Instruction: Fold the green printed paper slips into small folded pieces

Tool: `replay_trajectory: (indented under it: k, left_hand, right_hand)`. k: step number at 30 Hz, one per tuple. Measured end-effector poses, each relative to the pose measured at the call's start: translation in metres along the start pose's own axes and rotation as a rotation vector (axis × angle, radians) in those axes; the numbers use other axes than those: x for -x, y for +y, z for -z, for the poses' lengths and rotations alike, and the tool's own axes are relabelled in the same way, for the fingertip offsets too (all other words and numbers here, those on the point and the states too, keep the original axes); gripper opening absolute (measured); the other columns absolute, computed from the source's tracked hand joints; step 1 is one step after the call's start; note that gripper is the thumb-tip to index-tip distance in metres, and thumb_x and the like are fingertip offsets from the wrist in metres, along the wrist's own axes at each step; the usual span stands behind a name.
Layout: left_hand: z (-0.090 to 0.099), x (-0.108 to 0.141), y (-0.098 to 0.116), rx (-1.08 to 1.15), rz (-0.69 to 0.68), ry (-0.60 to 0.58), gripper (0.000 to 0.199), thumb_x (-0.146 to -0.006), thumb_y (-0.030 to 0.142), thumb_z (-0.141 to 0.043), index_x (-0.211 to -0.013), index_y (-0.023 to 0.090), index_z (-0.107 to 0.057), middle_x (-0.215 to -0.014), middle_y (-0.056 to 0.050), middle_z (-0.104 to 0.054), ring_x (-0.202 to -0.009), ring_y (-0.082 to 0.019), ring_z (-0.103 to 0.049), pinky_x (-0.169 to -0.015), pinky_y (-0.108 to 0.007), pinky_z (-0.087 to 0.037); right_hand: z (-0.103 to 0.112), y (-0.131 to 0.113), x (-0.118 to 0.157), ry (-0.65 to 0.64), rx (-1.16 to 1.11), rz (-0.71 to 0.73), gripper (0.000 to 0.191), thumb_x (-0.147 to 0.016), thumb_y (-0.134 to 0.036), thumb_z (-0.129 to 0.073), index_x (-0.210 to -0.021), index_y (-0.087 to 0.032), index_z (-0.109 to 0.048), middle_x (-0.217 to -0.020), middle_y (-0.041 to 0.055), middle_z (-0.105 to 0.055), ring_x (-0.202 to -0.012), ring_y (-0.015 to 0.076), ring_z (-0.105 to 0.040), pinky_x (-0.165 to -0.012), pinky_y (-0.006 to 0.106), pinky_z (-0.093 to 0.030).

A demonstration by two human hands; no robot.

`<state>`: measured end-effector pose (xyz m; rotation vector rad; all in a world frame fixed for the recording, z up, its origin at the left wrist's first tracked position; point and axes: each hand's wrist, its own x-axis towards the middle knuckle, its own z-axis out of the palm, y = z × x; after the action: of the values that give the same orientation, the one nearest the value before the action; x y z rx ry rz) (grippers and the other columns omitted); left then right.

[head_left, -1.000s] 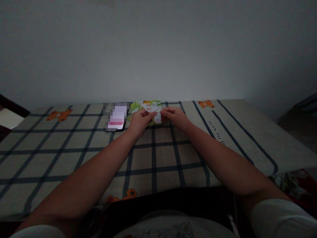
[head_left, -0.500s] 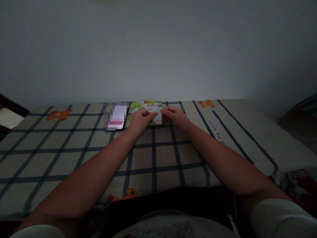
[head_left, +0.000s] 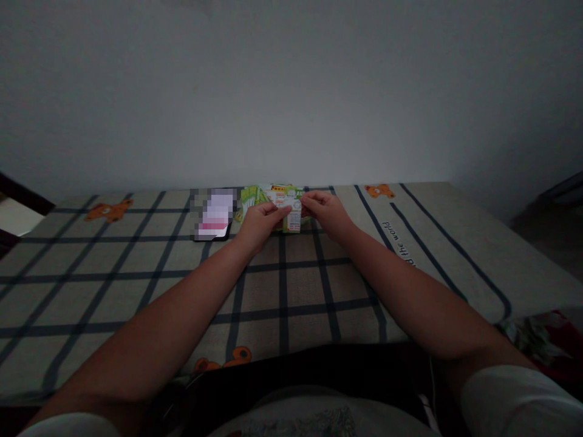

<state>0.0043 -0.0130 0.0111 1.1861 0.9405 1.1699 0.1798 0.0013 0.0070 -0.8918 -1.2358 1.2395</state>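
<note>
Beside the phone (head_left: 217, 212), left hand (head_left: 257, 223) (nearer) and right hand (head_left: 328, 212) are pinching a green-and-white packet (head_left: 293, 223), running crosswise.

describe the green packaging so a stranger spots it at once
On the checked tablecloth, look to the far side, near the wall. The left hand and right hand hold the packaging there. Its green print sets it apart from the pale-screened phone to its left.

Single head cam, forward and down

Worn on the head, just above the shirt (head_left: 296, 419), facing the wall (head_left: 291, 91). Left hand (head_left: 259, 224) and right hand (head_left: 330, 212) sit mid-frame, well out from lens; surface (head_left: 303, 288) spans wide below.
</note>
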Motion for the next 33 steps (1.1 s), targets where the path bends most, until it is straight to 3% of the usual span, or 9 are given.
replay_trajectory:
  k: [8, 21, 33]
  left_hand:
    - [0.0070, -0.0048, -0.0050, -0.170, -0.077, 0.072, 0.040, -0.065, 0.051, -0.082, -0.078, 0.014, -0.073, -0.075, -0.004, -0.072, -0.066, -0.017, -0.065, -0.066, -0.029, -0.054]
    - [0.0004, -0.0029, -0.0015, 0.024, 0.013, 0.018, 0.032, -0.065, 0.040, -0.084, -0.077, 0.013, -0.072, -0.082, -0.009, -0.074, -0.079, -0.022, -0.070, -0.078, -0.037, -0.059]
    - [0.0007, -0.0014, -0.0011, -0.006, 0.005, 0.018, 0.033, -0.064, 0.041, -0.085, -0.078, 0.012, -0.075, -0.083, -0.009, -0.074, -0.075, -0.020, -0.070, -0.077, -0.036, -0.059]
  right_hand:
    - [-0.0007, 0.0006, -0.0002, -0.029, -0.078, -0.053, 0.035, -0.064, -0.048, -0.082, -0.076, -0.018, -0.068, -0.070, -0.0005, -0.068, -0.064, 0.0118, -0.063, -0.067, 0.028, -0.055]
    - [-0.0008, -0.0022, -0.0011, -0.016, -0.195, -0.051, 0.034, -0.060, -0.042, -0.087, -0.078, -0.019, -0.069, -0.080, 0.0008, -0.071, -0.075, 0.0134, -0.064, -0.076, 0.031, -0.055]
    - [-0.0033, -0.0045, -0.0001, -0.004, -0.187, -0.038, 0.033, -0.062, -0.043, -0.086, -0.078, -0.019, -0.069, -0.081, 0.0009, -0.070, -0.077, 0.0138, -0.064, -0.076, 0.031, -0.055]
